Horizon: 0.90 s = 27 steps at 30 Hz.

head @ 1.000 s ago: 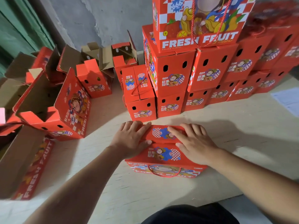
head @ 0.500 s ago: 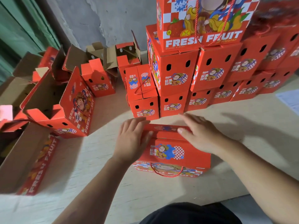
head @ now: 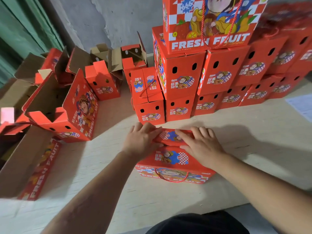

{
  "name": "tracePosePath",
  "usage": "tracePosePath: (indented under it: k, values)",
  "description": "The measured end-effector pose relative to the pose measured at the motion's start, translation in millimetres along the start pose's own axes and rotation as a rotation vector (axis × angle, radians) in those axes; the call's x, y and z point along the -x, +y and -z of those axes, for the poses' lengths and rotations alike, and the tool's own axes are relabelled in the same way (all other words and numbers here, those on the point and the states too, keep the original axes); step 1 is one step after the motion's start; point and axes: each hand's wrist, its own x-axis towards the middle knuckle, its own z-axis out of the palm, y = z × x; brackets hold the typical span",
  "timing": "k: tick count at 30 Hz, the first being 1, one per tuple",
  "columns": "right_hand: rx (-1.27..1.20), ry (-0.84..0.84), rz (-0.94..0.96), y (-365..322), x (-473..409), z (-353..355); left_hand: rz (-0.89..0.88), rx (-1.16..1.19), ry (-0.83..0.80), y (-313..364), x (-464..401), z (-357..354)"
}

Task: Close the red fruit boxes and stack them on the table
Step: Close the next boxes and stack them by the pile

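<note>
A: Red fruit box (head: 173, 159) sits on the bench (head: 236, 149), just in front of the stacked boxes (head: 211, 76). Left hand (head: 141, 141) and right hand (head: 200, 146) both flat, fingers spread, pressing the top flap (head: 173, 135). No grip on anything.

B: Risk?

A: Flap could spring up if the tab isn't seated. Uneven pressure might crease it.

B: Obstructions?

A: Open boxes (head: 67, 112) crowd the left. Rope handle (head: 170, 179) hangs off the front face; could snag on lifting.
</note>
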Motion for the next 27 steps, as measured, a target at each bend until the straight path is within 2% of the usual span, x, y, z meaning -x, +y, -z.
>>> tracePosePath:
  k: [3,5,7,8,9,11,13,14,16,20,22,25,27]
  values:
    - [-0.092,-0.119,-0.041,-1.8,-3.4,-6.9,0.030,-0.008,-0.087,1.6,12.6,-14.9]
    - [-0.236,-0.264,-0.048,1.8,-10.7,-3.4,0.043,-0.027,-0.153,3.4,13.5,-16.8]
    - [-0.327,-0.393,-0.035,5.0,-12.7,6.5,0.034,-0.002,-0.140,7.2,16.2,-10.4]
    - [-0.361,-0.398,-0.025,7.2,-11.3,13.0,0.033,0.062,-0.092,8.9,19.0,-5.7]
    - [-0.394,-0.350,-0.018,10.7,-8.5,19.3,0.052,0.154,-0.016,10.6,23.7,-1.1]
    - [-0.461,-0.129,-0.044,17.9,-1.3,31.0,0.119,0.297,0.181,15.0,37.5,6.0]
    - [-0.494,0.082,-0.093,21.0,5.1,38.1,0.162,0.316,0.330,18.3,47.5,5.7]
    - [-0.483,0.136,-0.099,20.1,7.2,39.8,0.182,0.310,0.357,20.2,50.3,3.8]
    - [-0.441,0.124,-0.080,14.3,8.0,38.9,0.245,0.305,0.344,22.4,49.4,-0.3]
    - [-0.350,-0.151,-0.031,-2.0,11.2,13.5,0.322,0.369,0.115,22.5,41.1,-13.3]
    - [-0.314,-0.114,-0.046,-9.0,19.1,-3.1,0.344,0.434,0.066,23.4,42.8,-21.0]
    - [-0.323,-0.041,-0.064,-7.9,21.8,-6.9,0.388,0.522,0.162,23.9,46.0,-25.4]
    - [-0.338,0.064,-0.052,-7.6,25.2,-2.2,0.383,0.589,0.208,27.9,47.3,-25.6]
